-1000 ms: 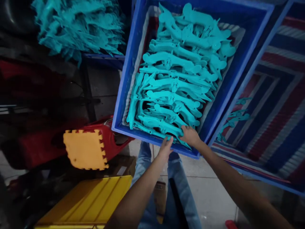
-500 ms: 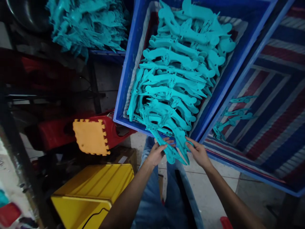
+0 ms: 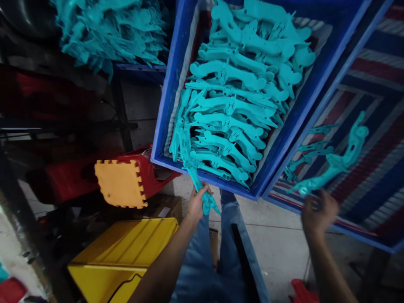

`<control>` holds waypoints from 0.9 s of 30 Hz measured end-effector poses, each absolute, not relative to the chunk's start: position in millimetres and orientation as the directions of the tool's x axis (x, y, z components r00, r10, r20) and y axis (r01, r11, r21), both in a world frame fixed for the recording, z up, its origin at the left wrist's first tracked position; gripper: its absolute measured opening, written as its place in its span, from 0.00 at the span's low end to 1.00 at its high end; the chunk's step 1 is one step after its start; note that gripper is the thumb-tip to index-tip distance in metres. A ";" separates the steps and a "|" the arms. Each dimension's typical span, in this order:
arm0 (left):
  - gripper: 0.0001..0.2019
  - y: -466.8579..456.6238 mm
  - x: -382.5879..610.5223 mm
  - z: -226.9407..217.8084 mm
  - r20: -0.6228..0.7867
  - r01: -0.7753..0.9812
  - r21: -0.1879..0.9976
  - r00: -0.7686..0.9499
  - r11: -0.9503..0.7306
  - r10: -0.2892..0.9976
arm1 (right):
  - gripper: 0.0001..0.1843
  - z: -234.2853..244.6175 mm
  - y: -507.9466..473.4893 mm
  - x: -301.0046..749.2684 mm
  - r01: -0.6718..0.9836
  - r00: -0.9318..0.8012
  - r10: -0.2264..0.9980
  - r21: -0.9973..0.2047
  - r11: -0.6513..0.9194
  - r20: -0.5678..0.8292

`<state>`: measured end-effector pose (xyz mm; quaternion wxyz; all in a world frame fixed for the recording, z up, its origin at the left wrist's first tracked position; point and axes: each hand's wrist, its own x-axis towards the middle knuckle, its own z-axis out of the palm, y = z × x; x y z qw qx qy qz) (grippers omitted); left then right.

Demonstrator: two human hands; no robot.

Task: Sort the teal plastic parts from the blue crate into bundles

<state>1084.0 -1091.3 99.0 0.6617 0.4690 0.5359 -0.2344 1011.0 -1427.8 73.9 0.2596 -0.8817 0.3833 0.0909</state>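
My left hand is closed round the lower end of a long teal plastic part, whose upper end lies over the left edge of the heap. Bent teal parts are piled in rows in the blue crate before me. Over the lined crate to the right, another teal part is tilted, its lower end at the fingertips of my right hand. That hand is curled and smeared by motion; whether it grips the part I cannot tell.
The right-hand crate has a striped lining and several teal parts at its left side. Another teal heap stands at the upper left. Below are a red stool with a yellow foam mat and a yellow bin.
My right hand has swung right, from the near edge of the middle crate to the right-hand crate, where a teal part now appears beyond it. My left hand has shifted slightly left with its part.
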 end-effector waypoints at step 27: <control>0.21 -1126.2 1088.9 98.6 -0.944 0.837 0.324 0.257 0.442 0.207 | 0.34 84.2 -1256.4 1096.0 -0.637 0.501 0.572 -0.724 -0.264 -0.649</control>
